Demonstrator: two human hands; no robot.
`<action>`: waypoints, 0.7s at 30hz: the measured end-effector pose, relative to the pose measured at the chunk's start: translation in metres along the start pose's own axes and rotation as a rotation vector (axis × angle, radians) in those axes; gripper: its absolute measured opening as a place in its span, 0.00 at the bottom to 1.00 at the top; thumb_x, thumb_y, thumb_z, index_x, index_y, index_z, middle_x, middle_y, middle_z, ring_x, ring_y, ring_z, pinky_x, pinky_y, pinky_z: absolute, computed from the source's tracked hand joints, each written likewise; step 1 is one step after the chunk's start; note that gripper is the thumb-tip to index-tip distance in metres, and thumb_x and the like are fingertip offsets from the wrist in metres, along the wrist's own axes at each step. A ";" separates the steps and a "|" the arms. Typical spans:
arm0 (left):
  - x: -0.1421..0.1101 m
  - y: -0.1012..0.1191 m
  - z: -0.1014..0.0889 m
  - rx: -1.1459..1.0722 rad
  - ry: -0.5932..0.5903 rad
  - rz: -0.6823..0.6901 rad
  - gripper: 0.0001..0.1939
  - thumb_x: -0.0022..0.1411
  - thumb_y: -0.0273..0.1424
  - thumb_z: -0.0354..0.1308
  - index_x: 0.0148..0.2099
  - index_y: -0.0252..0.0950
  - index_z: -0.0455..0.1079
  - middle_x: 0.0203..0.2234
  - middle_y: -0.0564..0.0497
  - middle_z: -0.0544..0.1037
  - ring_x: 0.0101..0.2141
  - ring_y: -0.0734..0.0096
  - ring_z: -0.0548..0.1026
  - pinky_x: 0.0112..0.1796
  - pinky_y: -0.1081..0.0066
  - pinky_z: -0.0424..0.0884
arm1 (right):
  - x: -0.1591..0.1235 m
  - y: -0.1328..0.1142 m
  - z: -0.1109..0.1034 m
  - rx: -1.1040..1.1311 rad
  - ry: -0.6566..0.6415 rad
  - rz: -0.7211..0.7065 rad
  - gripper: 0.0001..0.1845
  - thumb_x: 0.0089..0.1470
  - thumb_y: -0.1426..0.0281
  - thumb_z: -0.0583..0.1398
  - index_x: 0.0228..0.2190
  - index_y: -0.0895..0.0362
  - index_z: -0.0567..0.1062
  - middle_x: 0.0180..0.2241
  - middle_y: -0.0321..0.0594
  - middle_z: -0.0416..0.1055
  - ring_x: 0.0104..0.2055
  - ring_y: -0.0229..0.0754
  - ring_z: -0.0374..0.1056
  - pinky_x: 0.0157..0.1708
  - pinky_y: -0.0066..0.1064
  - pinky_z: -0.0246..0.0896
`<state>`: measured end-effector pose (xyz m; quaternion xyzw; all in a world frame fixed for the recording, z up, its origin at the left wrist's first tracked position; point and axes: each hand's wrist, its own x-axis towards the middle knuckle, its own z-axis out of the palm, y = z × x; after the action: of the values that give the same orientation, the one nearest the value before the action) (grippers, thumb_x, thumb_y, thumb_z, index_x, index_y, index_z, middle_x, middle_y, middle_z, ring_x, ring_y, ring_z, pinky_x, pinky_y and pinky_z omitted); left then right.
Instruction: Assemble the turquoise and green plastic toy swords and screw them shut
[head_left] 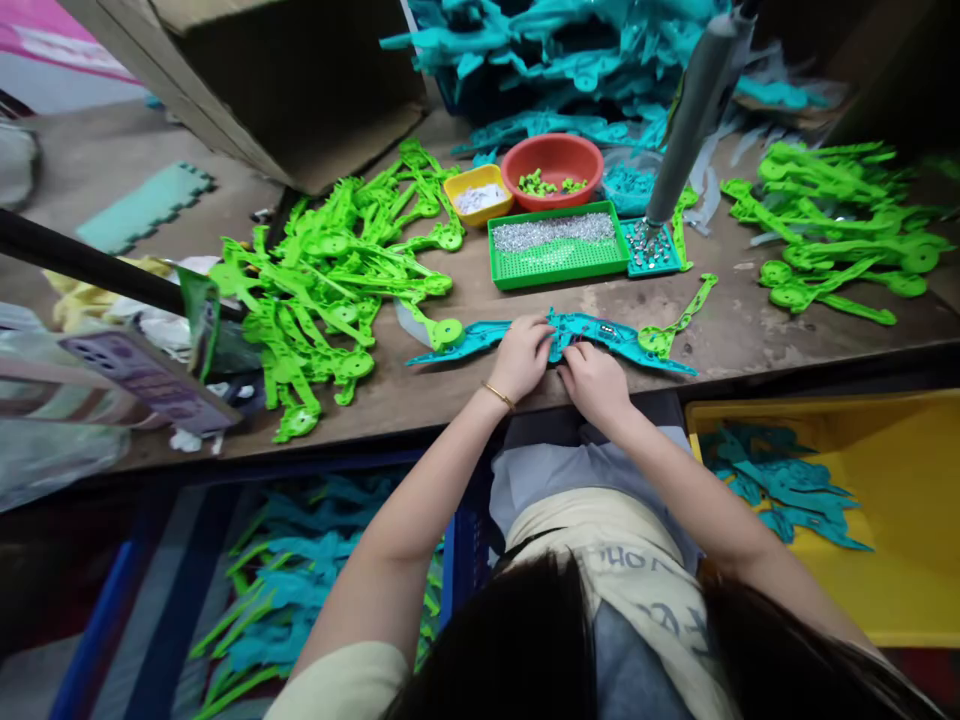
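Observation:
A teal plastic bow-shaped part [480, 340] lies lengthwise at the table's front edge, with small inner pieces showing on its right half. My left hand [523, 358] is closed on its middle, fingers bent over the centre. Just to the right, my right hand [598, 382] is closed too, its fingertips pressed together on the near side of the centre. Any small piece between the fingertips is hidden. Under the part's right end is a green plastic arm [656, 341]; another green arm [444, 333] touches its left end.
Behind the hands stand a green tray [499, 268] of small metal pieces, a red bowl [551, 147], a yellow dish [459, 184] and a grey upright tool [686, 120]. Green arms are heaped left [337, 245] and right [847, 220]. A yellow bin [900, 500] sits below right.

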<state>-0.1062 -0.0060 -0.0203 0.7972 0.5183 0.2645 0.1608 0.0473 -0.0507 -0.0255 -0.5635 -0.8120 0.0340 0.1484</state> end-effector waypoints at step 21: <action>0.065 0.011 -0.013 -0.138 -0.263 -0.001 0.07 0.60 0.30 0.60 0.36 0.35 0.79 0.34 0.47 0.82 0.36 0.64 0.77 0.40 0.67 0.71 | 0.014 -0.004 -0.019 -0.173 0.021 -0.198 0.13 0.61 0.75 0.51 0.37 0.61 0.75 0.38 0.49 0.71 0.41 0.47 0.62 0.41 0.36 0.54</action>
<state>-0.0847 0.0482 0.0123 0.8118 0.4738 0.1928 0.2815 0.0444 -0.0416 -0.0040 -0.4916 -0.8619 -0.0567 0.1104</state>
